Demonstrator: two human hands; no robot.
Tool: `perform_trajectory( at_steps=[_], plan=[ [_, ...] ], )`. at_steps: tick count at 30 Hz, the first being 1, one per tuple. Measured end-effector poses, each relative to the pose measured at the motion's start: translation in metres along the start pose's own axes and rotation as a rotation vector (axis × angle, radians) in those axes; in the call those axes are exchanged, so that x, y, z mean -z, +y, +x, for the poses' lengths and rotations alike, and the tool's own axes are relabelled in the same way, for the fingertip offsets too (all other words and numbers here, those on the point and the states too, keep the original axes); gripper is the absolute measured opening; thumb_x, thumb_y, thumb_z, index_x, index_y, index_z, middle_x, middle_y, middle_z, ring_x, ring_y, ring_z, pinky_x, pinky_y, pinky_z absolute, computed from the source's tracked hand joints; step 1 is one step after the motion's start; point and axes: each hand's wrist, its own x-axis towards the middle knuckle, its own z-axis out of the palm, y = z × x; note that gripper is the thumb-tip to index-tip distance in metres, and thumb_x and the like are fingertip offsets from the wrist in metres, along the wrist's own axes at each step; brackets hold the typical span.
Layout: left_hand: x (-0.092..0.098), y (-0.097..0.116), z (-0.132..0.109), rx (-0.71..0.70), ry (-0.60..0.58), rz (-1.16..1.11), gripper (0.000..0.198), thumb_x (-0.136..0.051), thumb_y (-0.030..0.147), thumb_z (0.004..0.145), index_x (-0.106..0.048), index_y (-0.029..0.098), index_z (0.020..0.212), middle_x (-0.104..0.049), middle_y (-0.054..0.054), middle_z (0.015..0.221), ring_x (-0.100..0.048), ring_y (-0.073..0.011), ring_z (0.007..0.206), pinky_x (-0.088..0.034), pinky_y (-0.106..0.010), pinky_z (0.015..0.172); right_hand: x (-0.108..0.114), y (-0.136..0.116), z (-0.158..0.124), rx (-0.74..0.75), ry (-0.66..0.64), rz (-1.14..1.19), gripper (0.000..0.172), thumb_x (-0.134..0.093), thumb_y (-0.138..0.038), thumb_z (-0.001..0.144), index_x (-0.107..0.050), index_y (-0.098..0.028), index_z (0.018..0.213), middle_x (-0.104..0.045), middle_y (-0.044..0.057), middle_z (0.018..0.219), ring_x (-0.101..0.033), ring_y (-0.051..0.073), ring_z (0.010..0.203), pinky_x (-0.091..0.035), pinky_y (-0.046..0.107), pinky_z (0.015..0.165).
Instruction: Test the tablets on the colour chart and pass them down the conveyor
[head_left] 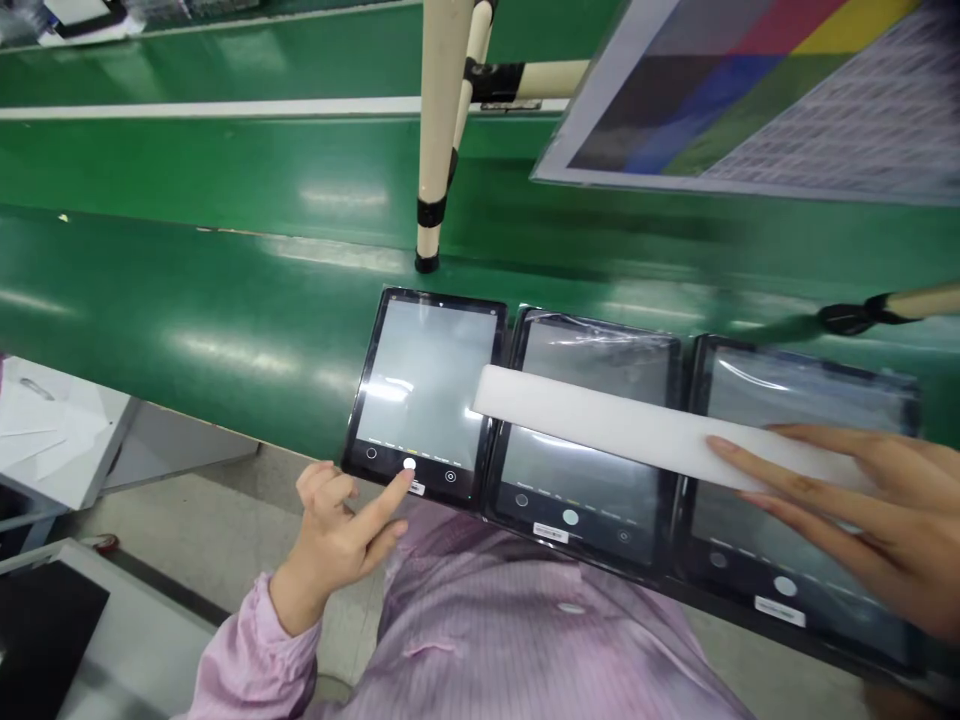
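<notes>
Three black tablets lie side by side at the near edge of the green belt: a left tablet (424, 390), a middle tablet (585, 440) and a right tablet (795, 480). Their screens are lit pale grey with round buttons along the bottom. My left hand (341, 530) has its other fingers curled and its forefinger stretched onto the white round button at the bottom of the left tablet. A long white foam strip (637, 430) lies across the middle and right tablets. My right hand (840, 510) rests on the strip's right end with fingers straight and flat.
A cream pipe post (439, 130) stands on the green conveyor belt (187, 300) just behind the left tablet. A colour test chart (750, 90) hangs at upper right. Another pipe (885, 308) juts in at right. White paper and a grey bench (52, 430) sit at left.
</notes>
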Motion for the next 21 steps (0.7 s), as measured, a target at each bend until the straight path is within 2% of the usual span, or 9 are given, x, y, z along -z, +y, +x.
perform_trajectory(
  at_steps=[3, 8, 11, 14, 18, 21],
  plan=[
    [-0.002, 0.001, -0.003, 0.016, -0.024, 0.066, 0.035, -0.05, 0.038, 0.098, -0.073, 0.029, 0.122, -0.035, -0.007, 0.1, -0.037, -0.0252, 0.098, -0.035, -0.046, 0.098, 0.004, -0.007, 0.007, 0.048, 0.033, 0.045, 0.064, -0.048, -0.035, 0.097, -0.025, -0.062, 0.15, -0.06, 0.008, 0.111, -0.062, 0.031, 0.091, -0.046, 0.047, 0.075],
    [-0.001, 0.006, -0.011, 0.023, 0.125, 0.006, 0.036, -0.046, 0.036, 0.099, -0.077, 0.024, 0.112, -0.03, -0.002, 0.09, -0.039, -0.0186, 0.08, -0.038, -0.042, 0.09, 0.001, -0.006, 0.006, 0.039, 0.027, 0.066, 0.062, -0.046, -0.036, 0.098, -0.024, -0.061, 0.151, -0.058, 0.008, 0.112, -0.062, 0.034, 0.103, -0.048, 0.05, 0.082],
    [-0.004, 0.017, -0.012, 0.021, 0.171, -0.011, 0.036, -0.045, 0.033, 0.098, -0.078, 0.02, 0.101, -0.031, -0.003, 0.091, -0.04, -0.0192, 0.082, -0.039, -0.041, 0.091, -0.005, 0.001, 0.006, 0.071, 0.027, 0.056, 0.062, -0.044, -0.036, 0.099, -0.022, -0.059, 0.152, -0.057, 0.008, 0.114, -0.061, 0.034, 0.105, -0.048, 0.051, 0.084],
    [-0.011, 0.032, -0.008, -0.007, 0.203, -0.042, 0.035, -0.046, 0.032, 0.097, -0.078, 0.021, 0.1, -0.033, -0.004, 0.092, -0.04, -0.0209, 0.088, -0.039, -0.042, 0.093, -0.009, 0.003, 0.012, 0.112, 0.063, 0.027, 0.065, -0.047, -0.032, 0.098, -0.021, -0.059, 0.153, -0.058, 0.008, 0.111, -0.061, 0.031, 0.096, -0.047, 0.046, 0.077],
    [-0.019, 0.053, 0.008, -0.051, 0.159, -0.067, 0.029, -0.052, 0.033, 0.095, -0.077, 0.025, 0.105, -0.034, -0.005, 0.096, -0.038, -0.0228, 0.094, -0.037, -0.043, 0.098, -0.002, 0.001, 0.016, 0.187, 0.11, -0.029, 0.067, -0.047, -0.031, 0.099, -0.019, -0.053, 0.156, -0.06, 0.008, 0.108, -0.058, 0.026, 0.08, -0.042, 0.038, 0.067],
    [-0.022, 0.069, 0.023, -0.131, 0.07, -0.035, 0.027, -0.061, 0.036, 0.091, -0.076, 0.03, 0.112, -0.036, -0.006, 0.098, -0.035, -0.0234, 0.095, -0.035, -0.042, 0.099, 0.01, 0.01, 0.0, 0.168, 0.079, -0.024, 0.064, -0.042, -0.034, 0.101, -0.017, -0.05, 0.157, -0.059, 0.01, 0.112, -0.06, 0.028, 0.086, -0.042, 0.04, 0.073]
  ],
)
